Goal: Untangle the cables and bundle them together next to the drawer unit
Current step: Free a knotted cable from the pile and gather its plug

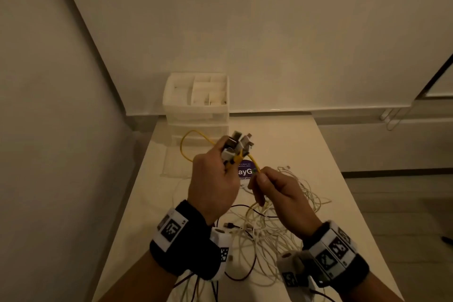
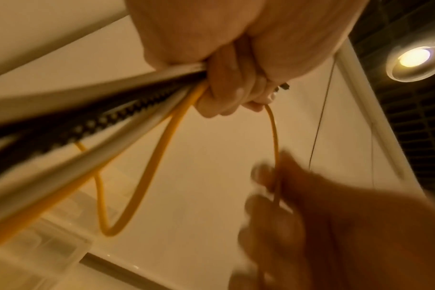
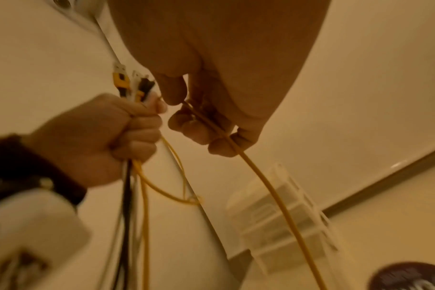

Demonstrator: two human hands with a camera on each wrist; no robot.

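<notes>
My left hand [image 1: 215, 179] is raised above the table and grips a bunch of cable ends, their plugs [image 1: 239, 142] sticking up past the fingers [image 3: 137, 125]. White, black and yellow cables [image 2: 99, 125] hang from that fist. My right hand [image 1: 277, 189] pinches the yellow cable [image 1: 253, 163] just right of the left hand, with the strand running under its curled fingers [image 3: 206, 129]. A yellow loop [image 1: 186, 144] arcs out to the left. A tangle of white cables [image 1: 282, 223] lies on the table below both hands. The white plastic drawer unit [image 1: 197, 110] stands at the table's far end.
A round purple sticker [image 1: 245, 171] lies on the white table [image 1: 318, 154] behind the hands. A dark thin cable [image 1: 240, 277] winds through the tangle near my wrists. Walls close in on the left and behind. Floor drops away on the right.
</notes>
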